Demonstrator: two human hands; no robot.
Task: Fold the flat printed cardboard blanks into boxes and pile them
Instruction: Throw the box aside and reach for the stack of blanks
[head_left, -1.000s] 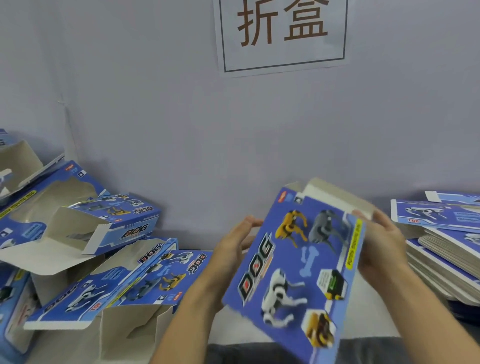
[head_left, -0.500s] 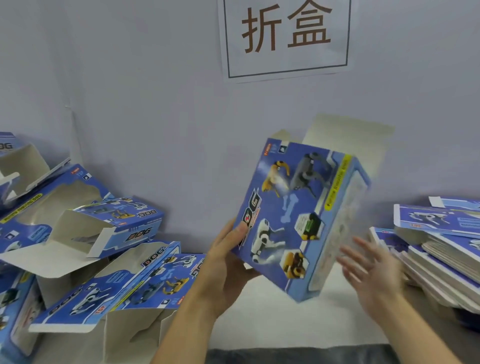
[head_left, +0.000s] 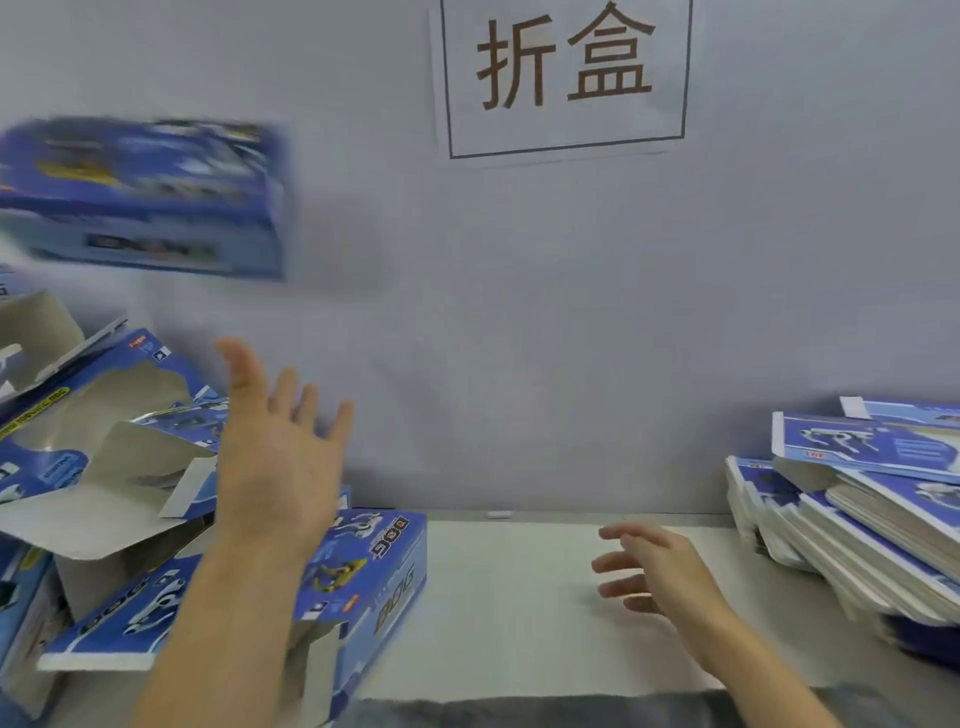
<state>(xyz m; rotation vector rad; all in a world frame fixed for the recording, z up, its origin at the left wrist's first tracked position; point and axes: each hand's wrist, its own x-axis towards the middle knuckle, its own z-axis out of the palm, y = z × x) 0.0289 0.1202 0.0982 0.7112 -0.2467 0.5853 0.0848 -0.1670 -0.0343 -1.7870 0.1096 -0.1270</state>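
A folded blue box (head_left: 143, 200) is hanging blurred in the air at upper left, above the heap of folded boxes (head_left: 156, 519) and clear of both hands, its long axis lying roughly level. The person's left hand (head_left: 278, 457) is reaching up beneath it with fingers spread and straight, gripping nothing. The right hand (head_left: 660, 571) is hovering low over the pale table (head_left: 519, 597), fingers loosely extended and likewise empty. The stack of flat blanks (head_left: 857, 519) is lying at the right edge of the table, just right of the right hand and well apart from the left, long edges running away toward the wall (head_left: 519, 338), where a printed sign (head_left: 566, 78) is hanging. Judging by this layout, the right hand is the nearer one for drawing the next blank off the stack
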